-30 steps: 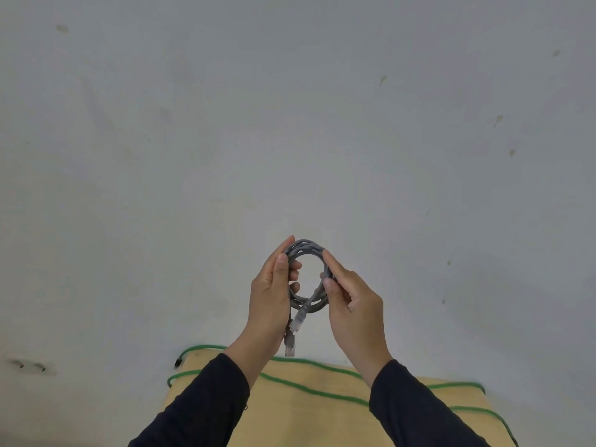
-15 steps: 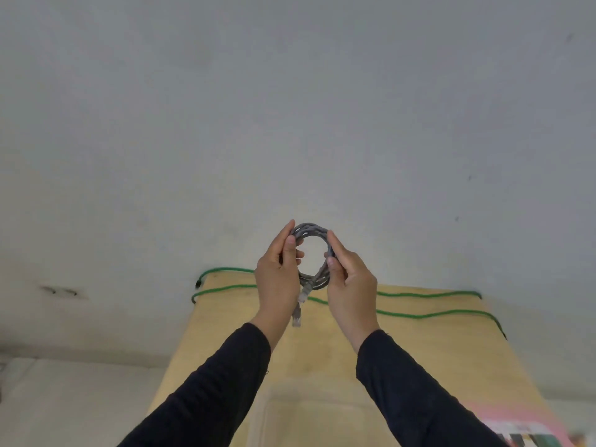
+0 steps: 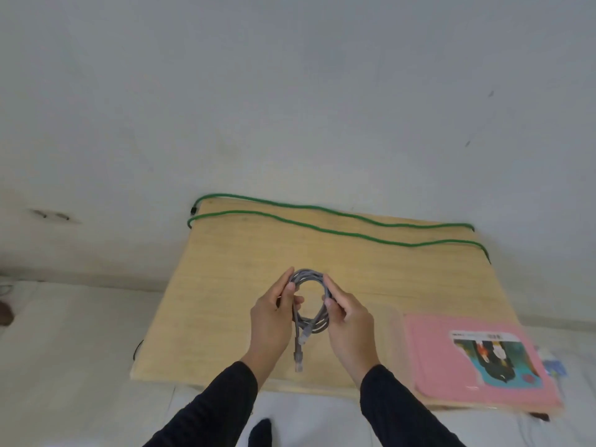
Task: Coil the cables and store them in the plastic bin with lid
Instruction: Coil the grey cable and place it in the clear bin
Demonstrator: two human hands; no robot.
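Both bare hands, left hand (image 3: 269,321) and right hand (image 3: 350,325), emerge from long black ribbed-knit sleeves (image 3: 209,411).

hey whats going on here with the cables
A person holds a coiled grey cable in both hands, left hand and right hand gripping opposite sides of the loop, its plugs dangling below. A green cable lies uncoiled along the far edge of the wooden board. A pink lid sits at the right.
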